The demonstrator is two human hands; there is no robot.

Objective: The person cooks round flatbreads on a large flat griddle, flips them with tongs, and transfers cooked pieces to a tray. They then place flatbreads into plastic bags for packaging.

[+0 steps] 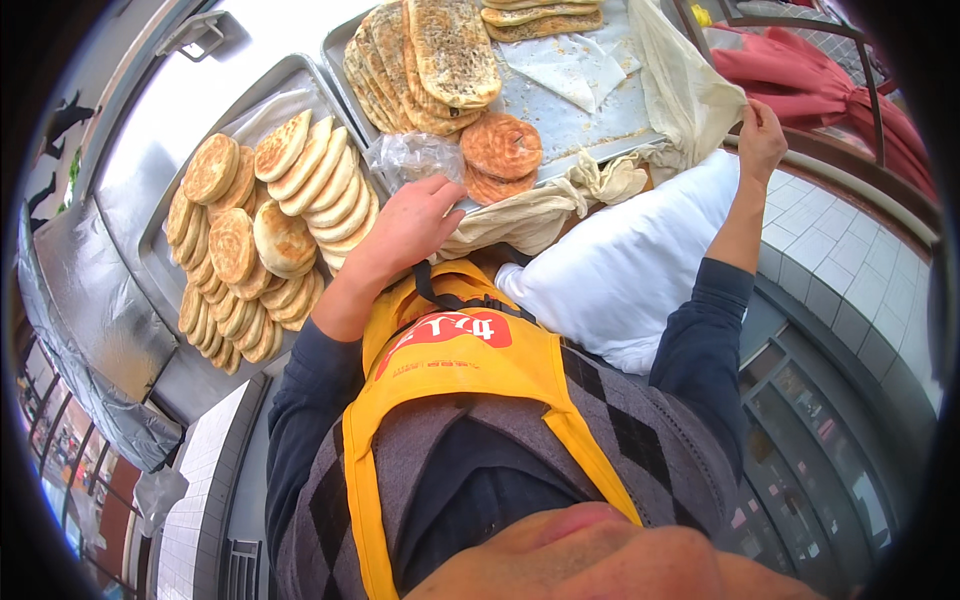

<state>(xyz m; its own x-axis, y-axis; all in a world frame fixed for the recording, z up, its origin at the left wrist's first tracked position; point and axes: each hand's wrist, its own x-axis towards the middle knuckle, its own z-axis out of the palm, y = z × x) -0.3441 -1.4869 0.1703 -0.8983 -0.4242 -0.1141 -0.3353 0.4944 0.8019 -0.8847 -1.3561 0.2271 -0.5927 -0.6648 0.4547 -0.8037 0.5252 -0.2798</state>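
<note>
My right hand (pixel 762 142) is raised at the right and pinches the edge of a cream cloth (pixel 679 82). The cloth runs down the right side of a metal tray (pixel 600 139) and lies bunched along its front rim. Over the near left corner of this tray is my left hand (pixel 416 221), beside a crumpled clear plastic bag (pixel 420 159). Its fingers are bent near the cloth, and their undersides are hidden. Round reddish-brown flatbreads (pixel 501 146) lie stacked just past it. Behind them, long seeded flatbreads (pixel 454 52) overlap in a pile.
A second tray (pixel 300 71) at the left holds many round flatbreads (pixel 232 244). More long breads (pixel 541 19) and a white paper sheet (pixel 570 71) are on the right tray. A stuffed white sack (pixel 630 262) stands against my right side. Red fabric (pixel 802 75) hangs beyond a rail.
</note>
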